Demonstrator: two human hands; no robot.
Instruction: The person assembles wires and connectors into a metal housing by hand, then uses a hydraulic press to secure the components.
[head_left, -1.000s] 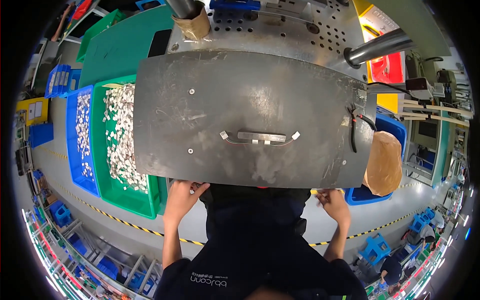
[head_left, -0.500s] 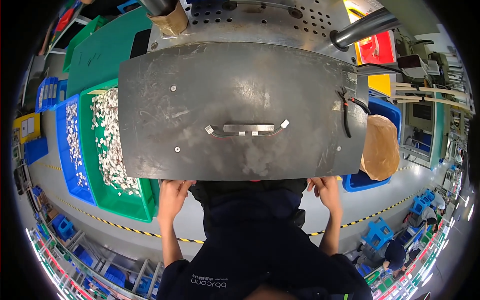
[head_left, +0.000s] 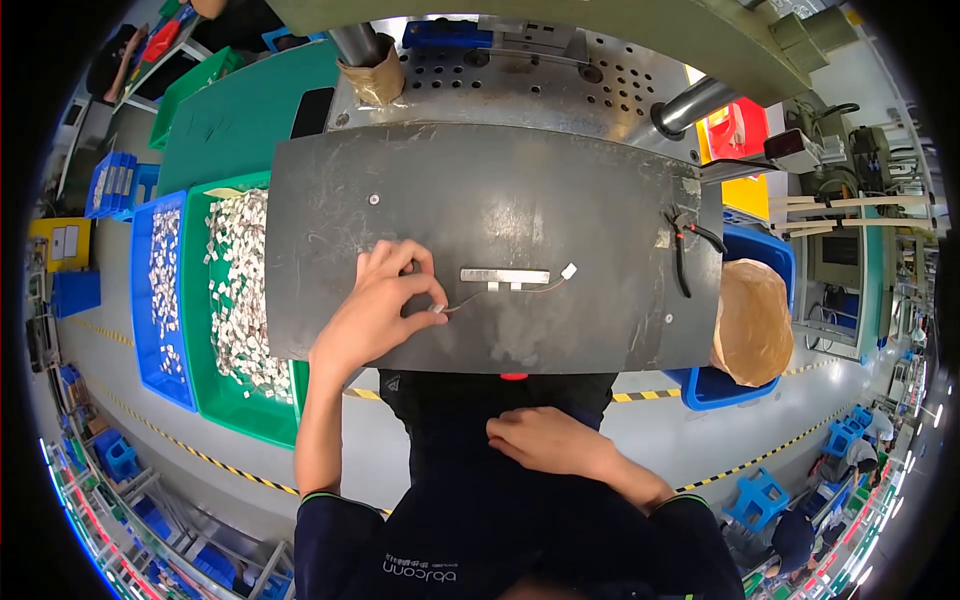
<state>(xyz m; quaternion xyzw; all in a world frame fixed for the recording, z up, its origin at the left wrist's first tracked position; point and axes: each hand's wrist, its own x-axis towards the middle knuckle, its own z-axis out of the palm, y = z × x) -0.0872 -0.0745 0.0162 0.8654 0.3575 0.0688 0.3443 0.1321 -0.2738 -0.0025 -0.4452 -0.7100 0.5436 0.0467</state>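
Note:
On the grey metal plate (head_left: 560, 200) lies a small silver metal bar (head_left: 505, 276). Along its near edge runs a thin wire harness (head_left: 545, 290) with two small white tabs (head_left: 516, 286) beside the bar. A white connector (head_left: 569, 271) ends its right side. My left hand (head_left: 380, 305) is over the plate, thumb and index finger pinching the white connector at the harness's left end, mostly covered by the fingertips. My right hand (head_left: 545, 440) is in front of my torso, below the plate's near edge, fingers curled in with nothing visible in them.
Red-and-black-handled pliers (head_left: 684, 250) lie on the plate's right side. Left of it stand a green bin (head_left: 285, 425) and a blue bin (head_left: 182, 395), both holding many small white parts. At right, brown paper (head_left: 752, 322) lines a blue bin (head_left: 690, 390). Metal posts (head_left: 690, 105) rise behind.
My left hand has come up from the plate's near edge and pinched the left connector, pulling it nearer to me. My right hand has moved from the edge to my torso. The view has shifted slightly.

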